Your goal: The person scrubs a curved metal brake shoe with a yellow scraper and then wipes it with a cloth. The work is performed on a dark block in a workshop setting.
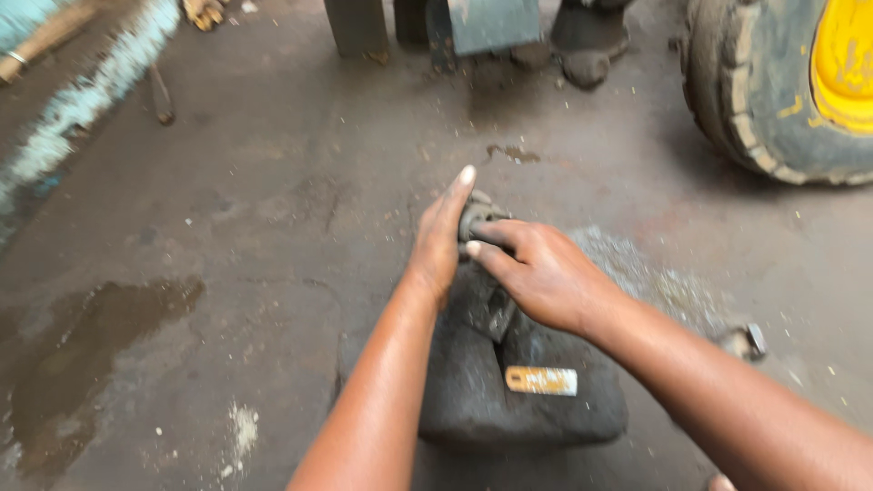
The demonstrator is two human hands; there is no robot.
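Both hands work at the top end of a dark, grimy casing (509, 382) lying on the concrete floor (273, 236). The left hand (439, 238) lies flat against the side of a small cap (476, 218) at the casing's far end, fingers extended and together, bracing rather than gripping. The right hand (536, 268) is closed on the cap from the other side, thumb and fingers pinched around it.

Judgement: the step in hand appears to be turning or working the cap by hand. The next move calls for a firm twisting grip with the casing held steady, since both surfaces look oily.

Hidden or unclear: the cap is mostly covered by fingers, so its shape and seating cannot be confirmed. A pale tag (541, 380) on the casing is blurred. A tyre (755, 100) is cut off at the upper right. A small metal part (746, 341) near the right forearm is indistinct.
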